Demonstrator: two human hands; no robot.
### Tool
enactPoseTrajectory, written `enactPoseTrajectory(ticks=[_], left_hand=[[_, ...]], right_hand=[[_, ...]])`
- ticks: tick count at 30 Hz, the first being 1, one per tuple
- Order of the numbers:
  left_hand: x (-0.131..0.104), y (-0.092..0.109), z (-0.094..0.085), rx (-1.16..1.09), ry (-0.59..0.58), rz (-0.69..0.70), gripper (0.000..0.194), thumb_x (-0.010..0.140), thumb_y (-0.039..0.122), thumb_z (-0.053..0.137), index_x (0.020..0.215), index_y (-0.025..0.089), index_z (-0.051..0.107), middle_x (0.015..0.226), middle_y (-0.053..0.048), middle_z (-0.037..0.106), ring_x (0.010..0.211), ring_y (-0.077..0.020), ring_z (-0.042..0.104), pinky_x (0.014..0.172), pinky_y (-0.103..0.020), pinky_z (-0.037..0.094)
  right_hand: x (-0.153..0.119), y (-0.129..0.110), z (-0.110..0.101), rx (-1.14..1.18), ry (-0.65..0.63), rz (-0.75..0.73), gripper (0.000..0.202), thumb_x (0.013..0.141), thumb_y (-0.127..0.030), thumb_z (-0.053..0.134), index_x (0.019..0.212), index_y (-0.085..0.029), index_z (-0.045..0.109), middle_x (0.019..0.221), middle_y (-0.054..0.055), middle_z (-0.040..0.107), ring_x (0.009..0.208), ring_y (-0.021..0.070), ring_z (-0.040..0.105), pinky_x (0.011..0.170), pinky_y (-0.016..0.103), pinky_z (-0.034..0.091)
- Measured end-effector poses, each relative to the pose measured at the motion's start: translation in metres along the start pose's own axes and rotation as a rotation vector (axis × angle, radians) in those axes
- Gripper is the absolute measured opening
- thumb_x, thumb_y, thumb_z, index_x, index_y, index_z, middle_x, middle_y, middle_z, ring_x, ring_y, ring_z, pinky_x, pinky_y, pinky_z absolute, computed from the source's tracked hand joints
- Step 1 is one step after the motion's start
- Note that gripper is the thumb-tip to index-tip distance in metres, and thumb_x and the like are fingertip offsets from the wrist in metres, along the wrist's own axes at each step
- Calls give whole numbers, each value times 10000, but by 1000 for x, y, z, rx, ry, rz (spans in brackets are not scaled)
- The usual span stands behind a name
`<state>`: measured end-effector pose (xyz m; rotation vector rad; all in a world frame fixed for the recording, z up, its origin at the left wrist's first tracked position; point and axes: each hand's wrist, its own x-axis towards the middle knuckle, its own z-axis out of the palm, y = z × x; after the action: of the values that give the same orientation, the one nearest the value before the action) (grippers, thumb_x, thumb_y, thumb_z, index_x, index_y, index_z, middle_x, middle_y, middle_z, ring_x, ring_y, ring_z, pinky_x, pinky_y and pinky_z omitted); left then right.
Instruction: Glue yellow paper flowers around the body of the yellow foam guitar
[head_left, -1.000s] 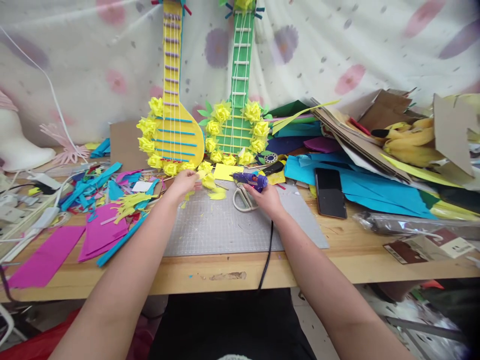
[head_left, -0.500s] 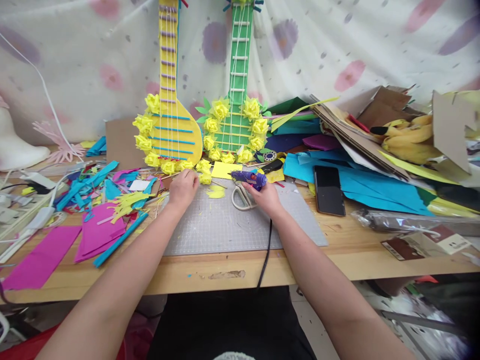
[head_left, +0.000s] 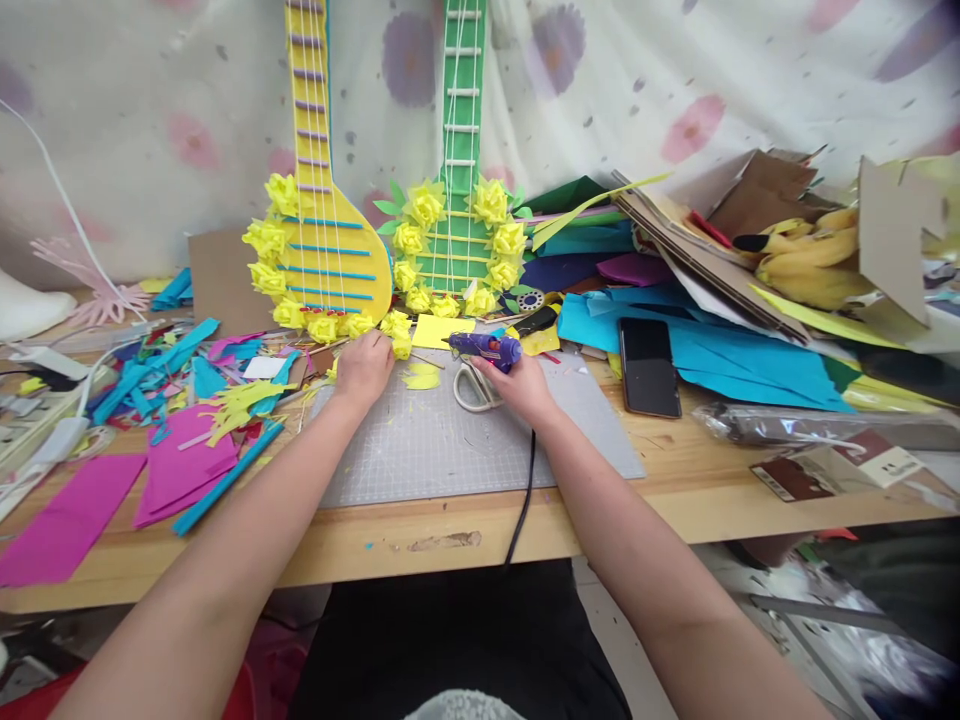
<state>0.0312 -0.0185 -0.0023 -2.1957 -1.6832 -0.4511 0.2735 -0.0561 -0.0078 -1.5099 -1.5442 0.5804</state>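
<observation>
Gripping a glue gun [head_left: 491, 348] in the right hand [head_left: 526, 386] above the cutting mat [head_left: 420, 455]; holding the left hand [head_left: 365, 367] curled beside seemingly finished yellow flowers [head_left: 398, 332], hiding any grasp; leaving loose petals [head_left: 422, 377] apparently unused.

Looks like a small craft workshop to me: a wooden bench [head_left: 337, 560] spans the frame, with a gridded cutting mat [head_left: 427, 460] mid-frame and a purple glue gun [head_left: 491, 348] above it. Bright paper scraps [head_left: 206, 378] litter the left, cardboard [head_left: 896, 250] crowds the right, and a flower-trimmed yellow toy lute [head_left: 334, 225] stands upper left of centre.
</observation>
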Motion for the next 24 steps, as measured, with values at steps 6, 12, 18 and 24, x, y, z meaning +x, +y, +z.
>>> enactPoseTrajectory(ticks=[6,12,18,24], left_hand=[[-2,-3,3,-81,-32,28,227,775,149,478,860,170,687,979,-114,688,933,-269,627,820,-398,460],[-4,-1,-9,-196,-17,-14,247,725,211,536,906,201,703,1042,-81,689,1047,-275,592,966,-416,413],[18,-13,-19,-348,-50,-226,312,750,183,478,993,174,673,1113,-100,656,1079,-257,575,963,-380,435],[45,-19,-18,-491,-345,43,511,730,180,506,1237,204,568,1266,-71,587,1109,-205,573,968,-320,439]], right_hand=[[0,1,1,-8,0,-16,400,708,-538,647,904,-198,724,834,93,728,820,270,673,734,388,515],[-1,-2,-1,-38,-19,9,385,733,-523,634,916,-195,719,874,98,728,865,277,672,750,383,510],[-1,-3,-3,-48,-20,39,394,736,-512,642,922,-174,717,891,106,729,898,289,672,763,378,503],[-2,-5,-4,-29,-29,61,433,734,-526,644,964,-166,714,921,116,728,929,296,668,778,381,503]])
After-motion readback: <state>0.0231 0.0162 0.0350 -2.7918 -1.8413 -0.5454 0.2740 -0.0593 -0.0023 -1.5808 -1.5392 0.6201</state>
